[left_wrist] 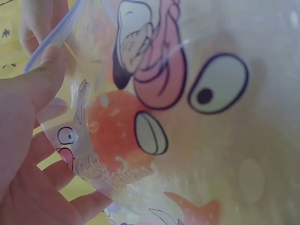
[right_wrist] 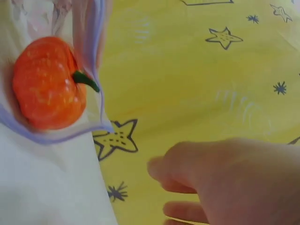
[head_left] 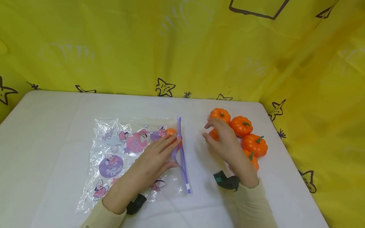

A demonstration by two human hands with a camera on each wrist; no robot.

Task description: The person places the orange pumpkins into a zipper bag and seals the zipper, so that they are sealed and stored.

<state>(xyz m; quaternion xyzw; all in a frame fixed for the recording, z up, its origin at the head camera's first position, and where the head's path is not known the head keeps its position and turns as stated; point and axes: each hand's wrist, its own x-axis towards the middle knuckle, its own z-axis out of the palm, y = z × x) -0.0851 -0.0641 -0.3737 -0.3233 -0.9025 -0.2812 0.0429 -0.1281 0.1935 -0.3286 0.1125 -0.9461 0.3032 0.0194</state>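
A clear zip bag (head_left: 111,148) with cartoon prints and a purple zip edge lies flat on the table. Just inside its mouth, on the right, sits an orange toy pumpkin (right_wrist: 49,84) with a green stem. My left hand (head_left: 155,155) reaches across the bag and holds its film near the purple edge, thumb and fingers apart around the lip in the left wrist view. To the right, my right hand (head_left: 225,142) hovers with curved, spread fingers and nothing in them. Its fingertips are close to a partly hidden pumpkin (head_left: 214,134).
Several more toy pumpkins (head_left: 254,145) cluster around and beyond the right hand, near the right edge of the white table (head_left: 57,126). A white slider (head_left: 188,186) sits low on the zip. Yellow patterned cloth (head_left: 114,47) hangs behind and at the right.
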